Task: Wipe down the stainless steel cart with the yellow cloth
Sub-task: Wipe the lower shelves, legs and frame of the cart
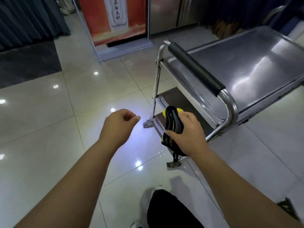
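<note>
The stainless steel cart [246, 68] stands at the right, its shiny top shelf bare and a black-padded handle [194, 68] along its near end. My right hand [189, 134] grips a bunched yellow and black cloth [172, 122], held in front of the cart's lower shelves, below the handle. My left hand [118, 125] hovers over the floor tiles left of the cart, fingers loosely curled and holding nothing.
Glossy pale floor tiles [65, 129] stretch left and in front. An orange standing sign [115, 20] and a steel cabinet [172, 12] are behind the cart. A dark mat [28, 63] lies at far left. My leg and white shoe [164, 209] are at the bottom.
</note>
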